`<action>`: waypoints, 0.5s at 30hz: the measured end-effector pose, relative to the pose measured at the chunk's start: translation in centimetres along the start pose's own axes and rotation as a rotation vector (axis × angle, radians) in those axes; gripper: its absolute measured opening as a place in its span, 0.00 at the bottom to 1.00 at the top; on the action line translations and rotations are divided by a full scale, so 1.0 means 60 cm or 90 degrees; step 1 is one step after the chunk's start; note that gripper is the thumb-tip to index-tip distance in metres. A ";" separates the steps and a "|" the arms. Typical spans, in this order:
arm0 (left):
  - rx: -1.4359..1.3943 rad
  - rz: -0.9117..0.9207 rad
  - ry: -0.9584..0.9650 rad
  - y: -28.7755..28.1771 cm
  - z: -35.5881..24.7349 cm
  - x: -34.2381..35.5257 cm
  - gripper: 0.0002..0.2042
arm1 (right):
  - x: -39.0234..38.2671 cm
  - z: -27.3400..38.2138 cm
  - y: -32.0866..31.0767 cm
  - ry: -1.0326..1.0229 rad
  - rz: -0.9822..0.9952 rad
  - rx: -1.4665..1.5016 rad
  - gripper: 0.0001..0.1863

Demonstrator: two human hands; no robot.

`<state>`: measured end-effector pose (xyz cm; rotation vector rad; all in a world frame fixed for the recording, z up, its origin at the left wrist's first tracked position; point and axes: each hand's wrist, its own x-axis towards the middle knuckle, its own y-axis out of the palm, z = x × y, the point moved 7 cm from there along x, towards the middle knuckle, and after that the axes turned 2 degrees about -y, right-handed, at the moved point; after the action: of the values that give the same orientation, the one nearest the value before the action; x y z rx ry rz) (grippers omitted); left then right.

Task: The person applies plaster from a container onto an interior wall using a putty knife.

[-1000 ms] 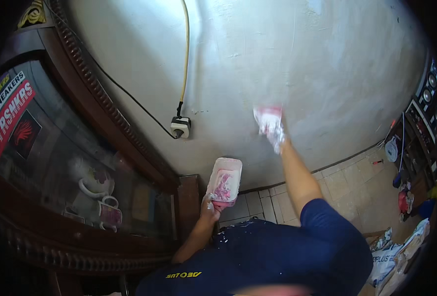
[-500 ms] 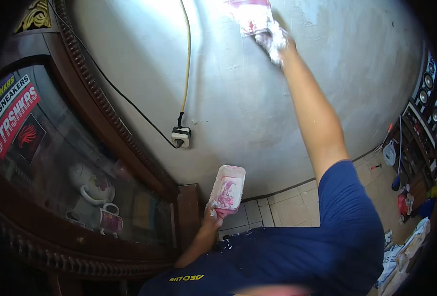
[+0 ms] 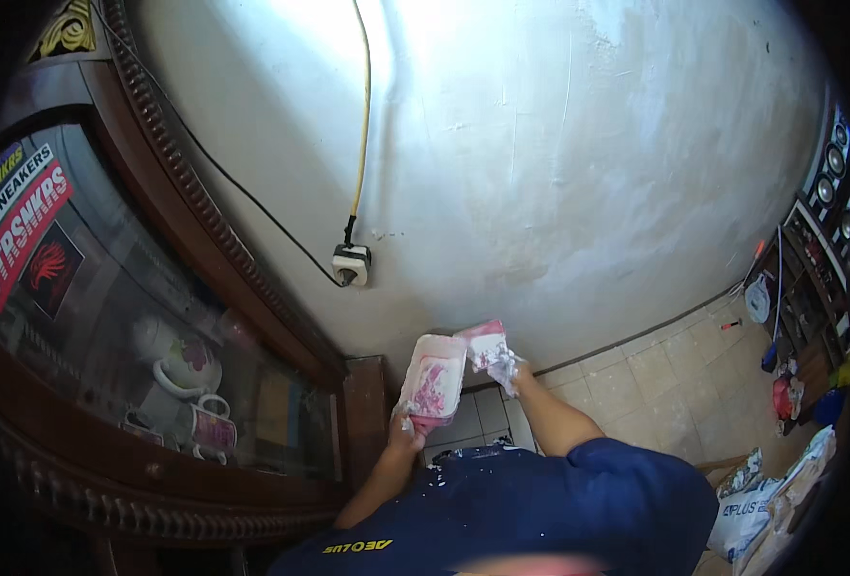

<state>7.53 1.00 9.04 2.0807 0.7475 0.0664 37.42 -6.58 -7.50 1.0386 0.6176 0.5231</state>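
My left hand is wrapped round the lower end of a rectangular plastic tub, tilted in front of the wall. White and pink paste coats the inside of the tub. Close to the tub's upper right side, my right hand grips a flat pinkish putty spreader smeared with white paste. The spreader's left edge meets or overlaps the tub's rim; whether it touches I cannot tell. White paste covers much of my right hand, and some is on my left fingers. The grey-white wall ahead has uneven, patchy plaster.
A dark wooden cabinet with glass panes and cups inside stands close on the left. A power socket with a hanging cable is on the wall. Shelves and white sacks are at the right, on a tiled floor.
My right hand has come down from high on the wall to the tub, bringing the spreader with it. The tub in my left hand has shifted slightly left and down.
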 end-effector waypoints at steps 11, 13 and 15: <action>0.000 -0.030 -0.040 0.020 0.026 0.001 0.20 | -0.102 0.602 0.955 -0.489 0.301 -0.252 0.14; -0.014 0.023 -0.022 0.014 0.032 0.003 0.21 | -0.092 0.613 1.022 -0.460 0.279 -0.254 0.15; 0.003 0.004 -0.026 -0.014 0.047 0.017 0.21 | 0.011 0.639 0.935 -0.562 0.187 -0.351 0.15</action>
<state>8.83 -0.21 6.49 2.0828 0.7174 0.0249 58.25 -6.69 57.18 0.7231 -0.4518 0.3974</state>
